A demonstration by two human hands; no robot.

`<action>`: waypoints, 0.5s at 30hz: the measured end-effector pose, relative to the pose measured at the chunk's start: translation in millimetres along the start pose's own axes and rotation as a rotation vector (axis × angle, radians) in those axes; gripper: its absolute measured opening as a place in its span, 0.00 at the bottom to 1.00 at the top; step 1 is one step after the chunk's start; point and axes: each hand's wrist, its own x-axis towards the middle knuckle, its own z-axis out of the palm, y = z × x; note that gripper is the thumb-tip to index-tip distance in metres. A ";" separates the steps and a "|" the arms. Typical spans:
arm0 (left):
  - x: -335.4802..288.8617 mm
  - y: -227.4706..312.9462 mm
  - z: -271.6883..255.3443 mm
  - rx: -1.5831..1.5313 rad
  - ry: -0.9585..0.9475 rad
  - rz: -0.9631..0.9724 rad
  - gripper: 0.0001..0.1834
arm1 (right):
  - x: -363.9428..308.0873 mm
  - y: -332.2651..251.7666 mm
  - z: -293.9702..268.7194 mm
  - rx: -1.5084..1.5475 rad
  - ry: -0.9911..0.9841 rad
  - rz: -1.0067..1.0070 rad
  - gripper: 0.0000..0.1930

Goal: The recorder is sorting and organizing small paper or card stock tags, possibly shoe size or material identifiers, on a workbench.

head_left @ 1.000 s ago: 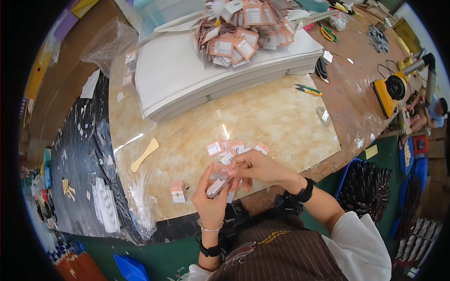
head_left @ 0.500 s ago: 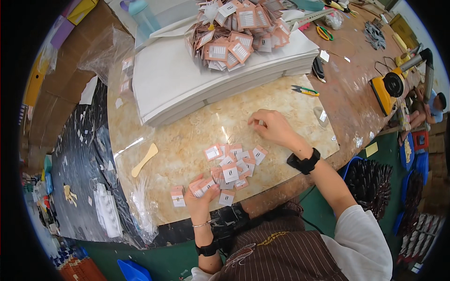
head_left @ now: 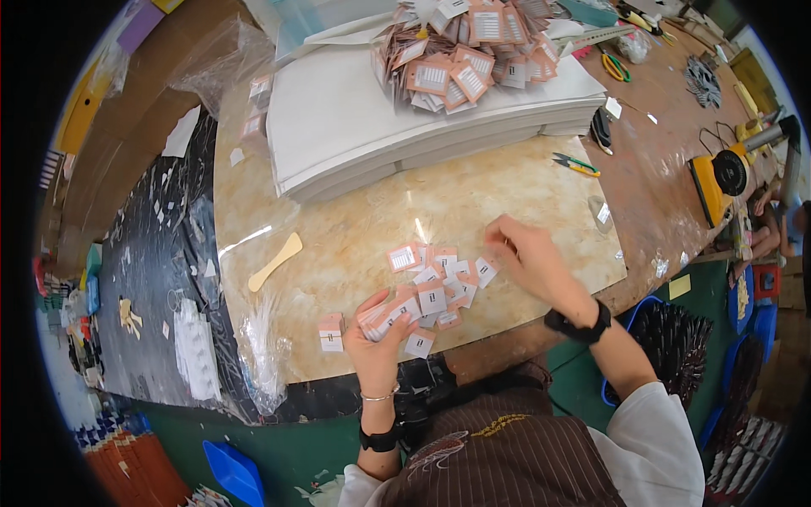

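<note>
My left hand (head_left: 376, 340) is closed around a small stack of peach-and-white hang tags (head_left: 389, 316), at the near edge of the marbled board. Just right of it lies a loose spread of similar hang tags (head_left: 432, 296), overlapping one another. A separate tag bundle (head_left: 331, 334) sits to the left of that hand. My right hand (head_left: 530, 264) hovers right of the spread, its fingers curled toward the thumb. Anything pinched there is too small or hidden to make out.
A thick stack of white sheets (head_left: 338, 144) stands behind, bearing a large heap of hang tags (head_left: 460, 63). A cream spatula-shaped tool (head_left: 275, 263) lies left; thread snips (head_left: 576, 164) lie right. A yellow-and-black device (head_left: 712, 188) stands farther right. Another person (head_left: 773, 224) sits at the far right.
My right hand has come nearer to me, toward the right side of the spread tags. My left hand still holds its stack, now tilted more. The whole view has shifted slightly.
</note>
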 end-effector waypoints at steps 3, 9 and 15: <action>-6.6 6.1 14.4 0.055 -0.010 0.042 0.22 | -21.6 -35.1 25.7 0.331 -0.065 0.029 0.05; -19.1 12.6 24.9 0.158 0.037 0.157 0.21 | -31.7 -57.6 65.2 0.488 0.007 0.023 0.08; -22.0 13.2 26.5 0.202 0.061 0.222 0.22 | -33.3 -59.9 59.0 0.449 -0.043 0.084 0.12</action>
